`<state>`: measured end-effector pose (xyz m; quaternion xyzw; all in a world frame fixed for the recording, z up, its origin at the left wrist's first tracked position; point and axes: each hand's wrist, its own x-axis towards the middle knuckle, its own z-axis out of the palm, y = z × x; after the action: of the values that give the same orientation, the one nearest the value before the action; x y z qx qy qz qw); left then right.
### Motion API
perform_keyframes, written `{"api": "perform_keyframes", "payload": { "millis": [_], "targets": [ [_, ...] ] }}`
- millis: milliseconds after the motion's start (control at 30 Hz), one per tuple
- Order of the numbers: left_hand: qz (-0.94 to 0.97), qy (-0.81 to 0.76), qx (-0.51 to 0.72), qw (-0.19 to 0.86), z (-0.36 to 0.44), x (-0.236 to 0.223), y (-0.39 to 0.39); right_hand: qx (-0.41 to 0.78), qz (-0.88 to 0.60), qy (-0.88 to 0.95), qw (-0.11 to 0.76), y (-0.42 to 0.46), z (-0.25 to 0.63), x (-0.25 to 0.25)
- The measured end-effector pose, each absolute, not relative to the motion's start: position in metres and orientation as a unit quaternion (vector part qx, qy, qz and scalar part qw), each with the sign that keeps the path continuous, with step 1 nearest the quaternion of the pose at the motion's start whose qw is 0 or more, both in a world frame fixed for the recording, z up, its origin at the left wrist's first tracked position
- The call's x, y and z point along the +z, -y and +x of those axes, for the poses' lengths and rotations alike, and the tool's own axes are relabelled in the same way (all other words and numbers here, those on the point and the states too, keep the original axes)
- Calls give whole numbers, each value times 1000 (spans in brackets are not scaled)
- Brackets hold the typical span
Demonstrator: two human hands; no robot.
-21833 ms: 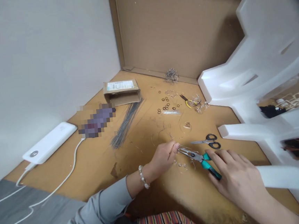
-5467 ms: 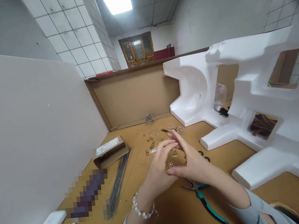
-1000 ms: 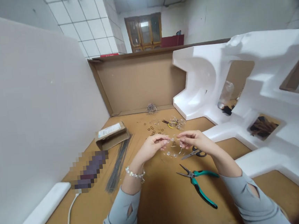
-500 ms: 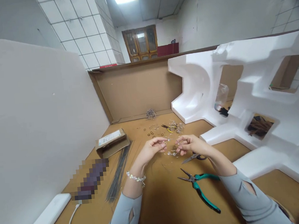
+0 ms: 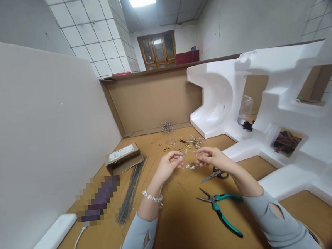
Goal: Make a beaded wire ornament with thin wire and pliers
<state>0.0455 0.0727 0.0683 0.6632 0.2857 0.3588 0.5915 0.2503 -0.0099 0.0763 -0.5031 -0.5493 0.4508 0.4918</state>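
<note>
Between my hands is a thin wire loop with clear beads, held up over the table. My left hand pinches its left side, thumb against fingertips. On the right side of the loop, the fingers of my right hand are closed on the wire. A clear bead bracelet circles my left wrist. Just below my right hand lie scissors with dark handles. Nearer to me, green-handled long-nose pliers rest with their jaws apart.
Small yellow-handled pliers, beaded wire pieces, small rings and a wire cluster lie beyond my hands. To the left are straight wires, a cardboard box and a white power strip. White foam stands right.
The beaded loop has shifted and now shows more openly between my hands. My fingers have changed position slightly on it. The view has tilted a little; the tools lie as before.
</note>
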Motion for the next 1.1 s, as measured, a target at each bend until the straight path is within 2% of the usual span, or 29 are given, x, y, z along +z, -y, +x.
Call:
{"api": "perform_keyframes", "payload": {
  "millis": [233, 333, 533, 767, 867, 1000, 1100],
  "targets": [
    [634, -277, 356, 628, 45, 75, -69, 476, -480, 566, 471, 7, 254, 69],
    [603, -262, 366, 659, 43, 79, -68, 426, -515, 578, 468, 7, 251, 67],
    [537, -226, 374, 722, 42, 86, -61, 217, -518, 696, 447, 18, 235, 77],
    [503, -180, 354, 768, 54, 88, -43, 227, -466, 716, 468, 19, 215, 76],
    [559, -207, 374, 711, 55, 88, -41, 296, -452, 674, 503, 19, 215, 78],
    [665, -279, 488, 492, 51, 92, -40, 522, -343, 567, 537, 17, 222, 81],
    [730, -277, 497, 378, 49, 95, -34, 596, -291, 529, 529, 16, 224, 82]
  ]
}}
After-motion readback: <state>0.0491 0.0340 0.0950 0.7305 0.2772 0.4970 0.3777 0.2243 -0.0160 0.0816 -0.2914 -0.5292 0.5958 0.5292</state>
